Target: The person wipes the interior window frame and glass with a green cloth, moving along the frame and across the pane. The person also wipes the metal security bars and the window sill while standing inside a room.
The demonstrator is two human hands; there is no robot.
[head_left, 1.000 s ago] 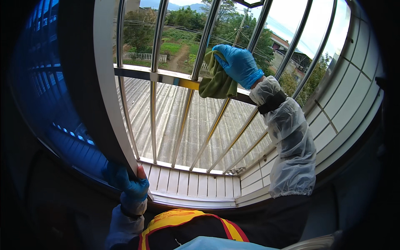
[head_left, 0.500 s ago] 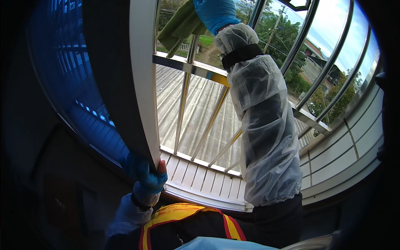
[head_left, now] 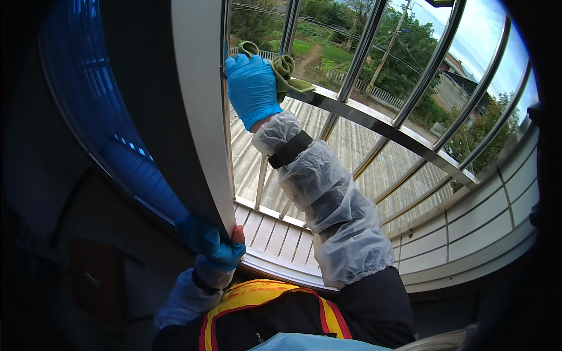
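My right hand (head_left: 253,88), in a blue glove, is closed on a crumpled green cloth (head_left: 284,71). It presses the cloth at the left part of the horizontal metal rail (head_left: 374,119) of a window guard, close to the window frame. The palm side and most of the fingers are hidden. My left hand (head_left: 218,245), also gloved in blue with a bare thumb tip showing, is wrapped round the lower edge of the pale window frame (head_left: 204,99). Clear plastic sleeves with black bands cover both forearms.
Upright metal bars (head_left: 430,67) cross the opening, with a corrugated roof (head_left: 304,126) beyond and below. A white slatted sill (head_left: 281,237) runs under the bars. White tiles (head_left: 474,234) line the right side. Dark blue glass (head_left: 117,105) lies left of the frame.
My right hand has come down and left with the cloth, from high among the bars to the horizontal rail. The left hand keeps its grip on the frame; the view has shifted slightly.
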